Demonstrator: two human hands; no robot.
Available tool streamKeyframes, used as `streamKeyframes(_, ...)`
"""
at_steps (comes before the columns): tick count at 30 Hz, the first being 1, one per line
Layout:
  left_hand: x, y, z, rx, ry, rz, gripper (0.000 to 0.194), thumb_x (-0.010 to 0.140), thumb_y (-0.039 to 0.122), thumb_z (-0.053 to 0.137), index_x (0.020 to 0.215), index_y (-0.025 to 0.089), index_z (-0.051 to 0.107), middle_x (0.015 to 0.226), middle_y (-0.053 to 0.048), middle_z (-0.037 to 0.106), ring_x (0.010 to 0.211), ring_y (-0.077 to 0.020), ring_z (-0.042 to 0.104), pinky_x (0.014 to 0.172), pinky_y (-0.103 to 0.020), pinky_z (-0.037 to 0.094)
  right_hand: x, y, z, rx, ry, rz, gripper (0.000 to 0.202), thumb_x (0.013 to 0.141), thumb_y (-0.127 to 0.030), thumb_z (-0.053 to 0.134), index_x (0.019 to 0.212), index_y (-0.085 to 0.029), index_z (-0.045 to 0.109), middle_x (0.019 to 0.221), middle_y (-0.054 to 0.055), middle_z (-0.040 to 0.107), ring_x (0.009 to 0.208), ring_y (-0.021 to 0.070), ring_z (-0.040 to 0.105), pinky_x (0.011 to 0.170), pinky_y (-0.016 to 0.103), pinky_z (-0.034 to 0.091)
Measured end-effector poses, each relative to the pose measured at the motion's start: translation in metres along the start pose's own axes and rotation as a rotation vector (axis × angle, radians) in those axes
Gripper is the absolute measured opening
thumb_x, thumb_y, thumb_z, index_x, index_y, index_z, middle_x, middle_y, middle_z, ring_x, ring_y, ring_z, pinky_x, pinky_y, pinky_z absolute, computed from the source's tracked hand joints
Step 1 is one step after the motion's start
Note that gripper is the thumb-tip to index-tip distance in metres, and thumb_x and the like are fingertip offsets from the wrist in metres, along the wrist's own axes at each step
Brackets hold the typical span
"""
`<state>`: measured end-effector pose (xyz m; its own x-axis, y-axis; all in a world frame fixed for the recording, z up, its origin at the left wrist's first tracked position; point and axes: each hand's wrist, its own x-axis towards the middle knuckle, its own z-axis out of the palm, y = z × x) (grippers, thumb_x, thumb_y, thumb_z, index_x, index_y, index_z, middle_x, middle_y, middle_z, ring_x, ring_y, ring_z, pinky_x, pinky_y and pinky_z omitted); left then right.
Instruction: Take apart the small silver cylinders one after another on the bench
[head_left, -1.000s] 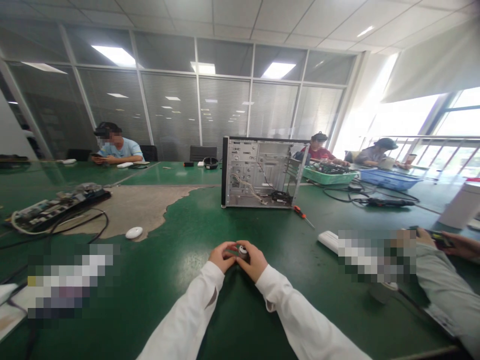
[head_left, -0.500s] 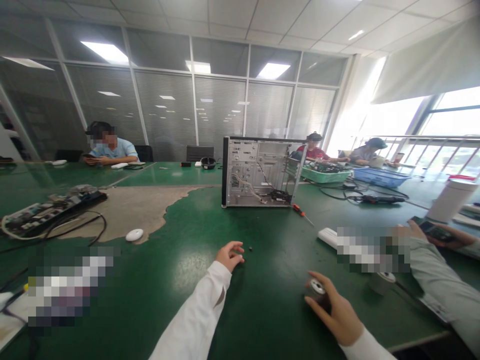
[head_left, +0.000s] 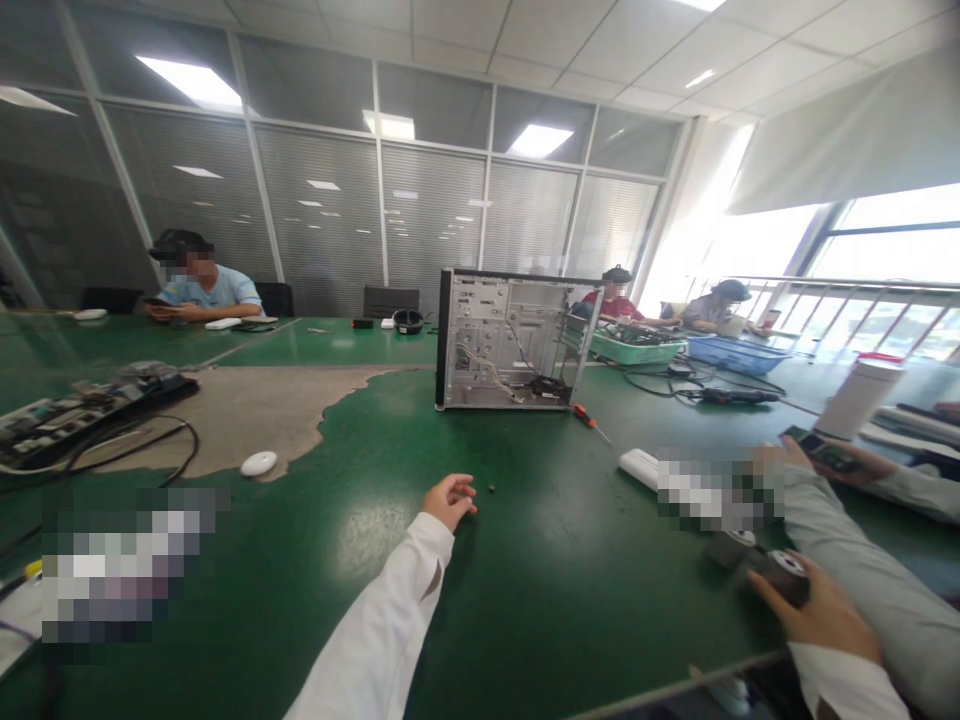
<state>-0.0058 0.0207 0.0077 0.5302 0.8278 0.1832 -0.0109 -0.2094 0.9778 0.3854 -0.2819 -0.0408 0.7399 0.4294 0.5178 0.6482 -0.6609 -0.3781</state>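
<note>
My left hand (head_left: 450,500) rests low over the green table (head_left: 540,570), its fingers loosely curled and apart with nothing visible in them. Just right of its fingertips lies a tiny dark piece (head_left: 492,489), not touched. At the lower right, my right hand (head_left: 829,612) has thumb and fingers around a small grey spool (head_left: 786,577) with a pale, holed top. A similar spool (head_left: 731,549) stands on the table close to its left. Beyond my hands stands an open computer case (head_left: 517,340), with an orange-handled screwdriver (head_left: 589,418) at its lower right corner.
A co-worker's sleeve (head_left: 855,545) and hands lie close beside my right hand. Behind are a white cup (head_left: 859,395), a green basket (head_left: 637,350), a blue basket (head_left: 739,356) and cables. A white disc (head_left: 259,464) and power strips (head_left: 97,415) lie left.
My right hand has carried the spool rightward, close to the other spool and the co-worker's sleeve. My left hand stays near the tiny piece. The view has shifted slightly.
</note>
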Motion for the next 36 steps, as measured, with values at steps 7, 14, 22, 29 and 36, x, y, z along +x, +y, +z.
streamKeyframes(7, 0.002, -0.003, 0.001, 0.011, 0.066, 0.001, 0.029, 0.059, 0.007, 0.05, 0.088, 0.013, 0.052, 0.072, -0.001, 0.058, 0.05, -0.0093, 0.058, 0.055, -0.023, 0.046, -0.023, -0.101, -0.026, 0.106, 0.437, -0.312, 0.041, 0.07, -0.03, 0.048, 0.109, -0.015, 0.046, 0.109, 0.014, 0.048, 0.1, 0.0297, 0.046, 0.086, 0.046, 0.035)
streamKeyframes(14, 0.002, 0.003, -0.003, -0.054, 0.059, -0.031, 0.028, 0.058, 0.007, 0.05, 0.086, 0.012, 0.052, 0.07, -0.001, 0.058, 0.051, -0.0094, 0.059, 0.057, -0.023, 0.046, -0.057, -0.251, 0.0, 0.34, -0.365, -0.864, 0.043, 0.075, -0.02, 0.039, 0.119, -0.021, 0.036, 0.118, 0.009, 0.041, 0.108, 0.0189, 0.039, 0.089, 0.034, 0.037)
streamKeyframes(22, 0.004, -0.001, -0.001, -0.053, 0.092, -0.029, 0.028, 0.059, 0.006, 0.05, 0.085, 0.013, 0.053, 0.069, 0.0, 0.058, 0.049, -0.0084, 0.058, 0.055, -0.022, 0.046, -0.049, -0.337, 0.045, 0.341, -0.42, -0.983, 0.035, 0.077, -0.01, 0.032, 0.101, -0.02, 0.055, 0.1, 0.008, 0.055, 0.091, 0.0171, 0.048, 0.079, 0.032, 0.041)
streamKeyframes(29, 0.006, -0.006, -0.001, -0.049, 0.113, -0.038, 0.027, 0.059, 0.007, 0.05, 0.085, 0.013, 0.053, 0.068, 0.0, 0.058, 0.049, -0.0087, 0.057, 0.052, -0.022, 0.044, -0.047, -0.301, 0.029, 0.351, -0.441, -0.983, 0.029, 0.08, -0.014, 0.03, 0.085, -0.02, 0.058, 0.084, 0.004, 0.059, 0.08, 0.0141, 0.051, 0.071, 0.026, 0.043)
streamKeyframes(36, 0.008, -0.008, -0.001, -0.063, 0.119, -0.037, 0.028, 0.058, 0.005, 0.05, 0.084, 0.012, 0.054, 0.065, 0.001, 0.058, 0.048, -0.008, 0.057, 0.052, -0.021, 0.045, -0.021, -0.17, -0.014, 0.109, -0.024, -0.654, 0.026, 0.077, -0.031, 0.037, 0.09, -0.019, 0.056, 0.087, 0.006, 0.06, 0.081, 0.0172, 0.055, 0.073, 0.029, 0.042)
